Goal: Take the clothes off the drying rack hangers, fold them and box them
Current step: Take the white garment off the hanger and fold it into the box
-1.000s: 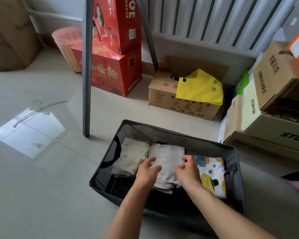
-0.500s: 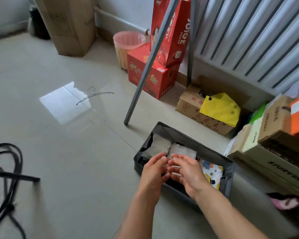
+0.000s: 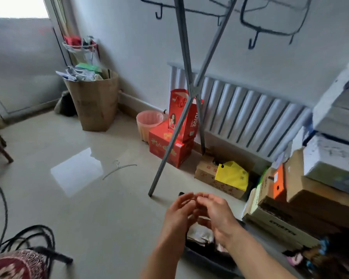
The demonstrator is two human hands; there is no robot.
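Note:
My left hand (image 3: pixel 178 213) and my right hand (image 3: pixel 217 215) hover side by side above the dark storage box (image 3: pixel 208 260), fingers loosely bent and holding nothing. The box is mostly hidden behind my arms; a bit of folded light clothing (image 3: pixel 199 234) shows inside it. The grey drying rack (image 3: pixel 186 81) stands just beyond, its crossed legs on the floor and bare dark hooks (image 3: pixel 252 40) at the top. An empty wire hanger (image 3: pixel 119 168) lies on the floor to the left.
Red cartons (image 3: pixel 170 147) and a pink bin (image 3: pixel 148 122) sit by the radiator (image 3: pixel 250 117). A carton with a yellow bag (image 3: pixel 232 175) and stacked boxes (image 3: pixel 302 198) crowd the right. A tall cardboard bin (image 3: pixel 95 101) stands far left; black cables (image 3: pixel 24 238) and a stool lie near left.
The view has lifted from the box toward the rack and wall. Both hands have risen out of the box, away from the folded clothes, and now hang empty above it.

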